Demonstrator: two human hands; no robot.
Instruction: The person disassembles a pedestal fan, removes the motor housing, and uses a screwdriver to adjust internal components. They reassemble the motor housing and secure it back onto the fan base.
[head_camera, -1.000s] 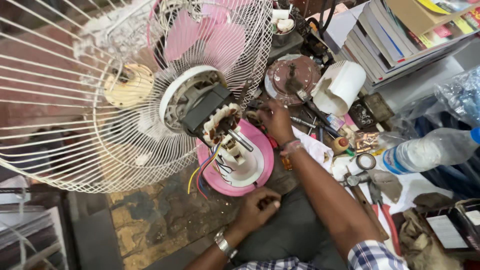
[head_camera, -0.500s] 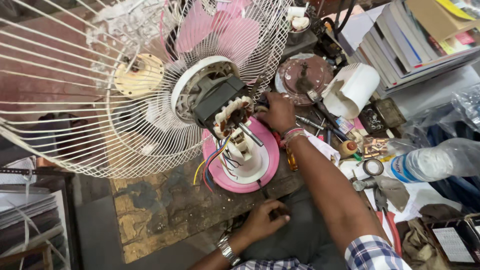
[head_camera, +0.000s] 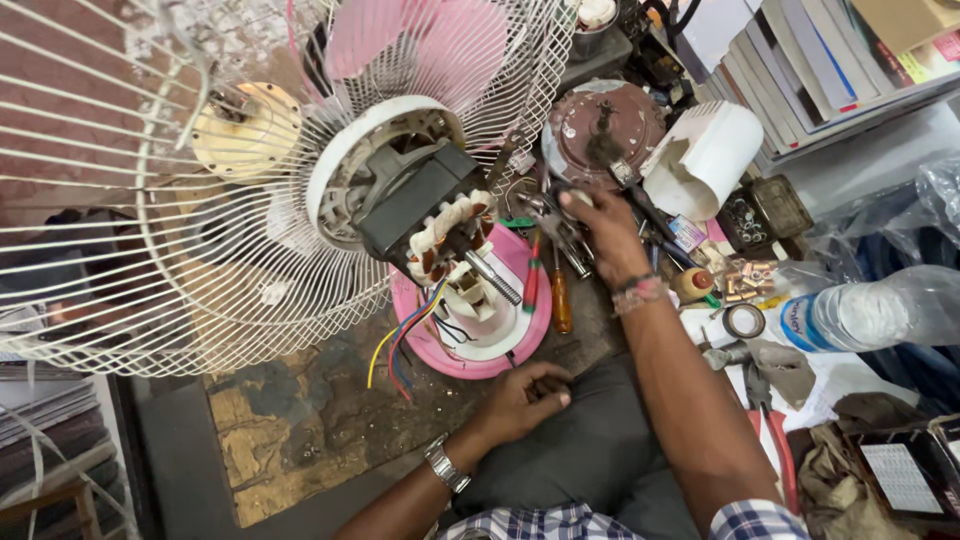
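Right hand (head_camera: 600, 225) now reaching further into tools (head_camera: 560, 235), grip pinching one; left hand (head_camera: 525, 395) curled shut at bench (head_camera: 300, 420) edge.

A small metal hand tool with dark handles (head_camera: 560, 215) is lying among the clutter on the worn bench (head_camera: 300, 420), just beside the round pink plastic fan housing (head_camera: 520, 340); its shape is hard to make out. An orange-handled screwdriver (head_camera: 561, 305) is lying close by.
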